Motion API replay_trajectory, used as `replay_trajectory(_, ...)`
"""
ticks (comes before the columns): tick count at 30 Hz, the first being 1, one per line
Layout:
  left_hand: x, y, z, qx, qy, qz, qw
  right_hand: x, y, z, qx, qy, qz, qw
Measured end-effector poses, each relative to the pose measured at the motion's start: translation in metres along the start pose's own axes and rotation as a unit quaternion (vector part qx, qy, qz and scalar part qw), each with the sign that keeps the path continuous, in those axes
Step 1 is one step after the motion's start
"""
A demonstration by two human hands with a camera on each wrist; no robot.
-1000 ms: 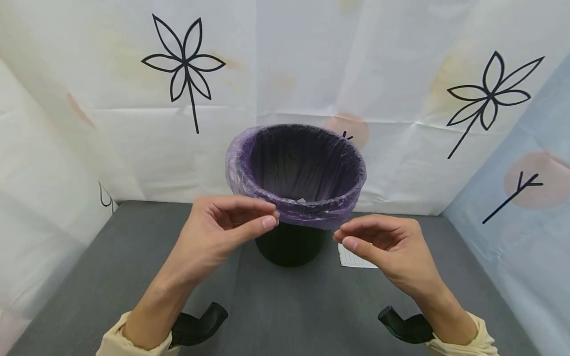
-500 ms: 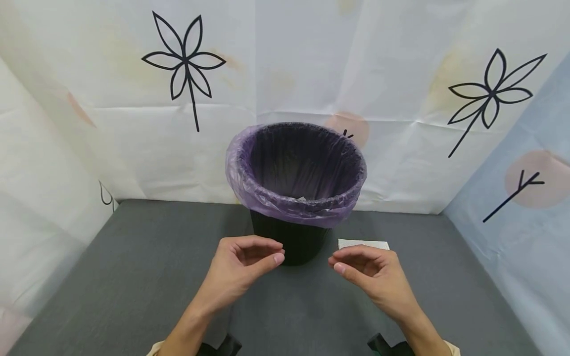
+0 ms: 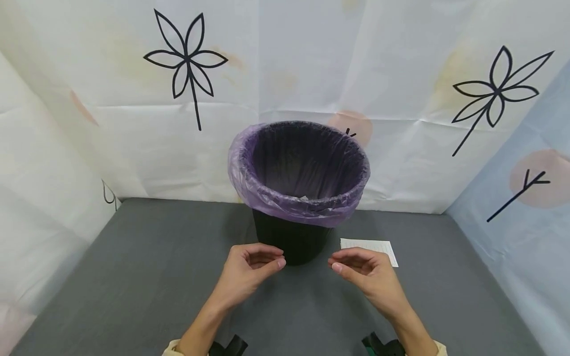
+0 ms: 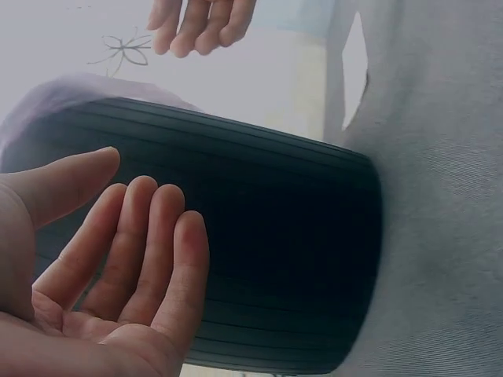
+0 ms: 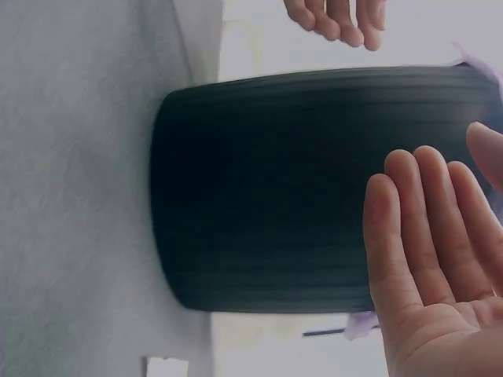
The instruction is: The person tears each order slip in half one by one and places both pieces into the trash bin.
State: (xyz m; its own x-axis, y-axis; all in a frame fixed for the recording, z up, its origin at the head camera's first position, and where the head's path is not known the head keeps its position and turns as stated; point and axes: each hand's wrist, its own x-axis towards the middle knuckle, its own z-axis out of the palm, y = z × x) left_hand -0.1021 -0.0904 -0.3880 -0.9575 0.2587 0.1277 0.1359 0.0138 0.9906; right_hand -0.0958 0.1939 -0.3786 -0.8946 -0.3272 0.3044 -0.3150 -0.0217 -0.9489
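A dark trash can point(image 3: 289, 237) stands upright toward the back of the grey table. A purple plastic bag point(image 3: 298, 206) lines it and is folded down over the rim all the way round. In the head view my left hand point(image 3: 251, 269) is in front of the can's base, fingers loosely bent, holding nothing. Facing it from the other side, my right hand point(image 3: 367, 274) has the same relaxed bend and an empty palm. Both wrist views show the thumbs apart from the fingers, with the can's ribbed dark wall point(image 4: 275, 236) behind them.
A white piece of paper point(image 3: 371, 244) lies on the table point(image 3: 147, 277) right of the can, partly behind my right hand. White patterned cloth point(image 3: 294, 59) hangs behind the table and along both sides. A thin dark cord loop point(image 3: 108, 195) shows at the back left corner.
Both hands have drawn back from the bag's lower edge toward me and come lower and closer together. More of the paper shows. The can and bag have stayed in place.
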Motion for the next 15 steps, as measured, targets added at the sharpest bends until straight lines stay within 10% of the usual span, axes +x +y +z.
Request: replay_trajectory(15, 0.002, -0.030, 0.025, 0.000, -0.020, -0.024, 0.9995, 0.000, 0.036, -0.052, -0.120, 0.155, 0.073, 0.978)
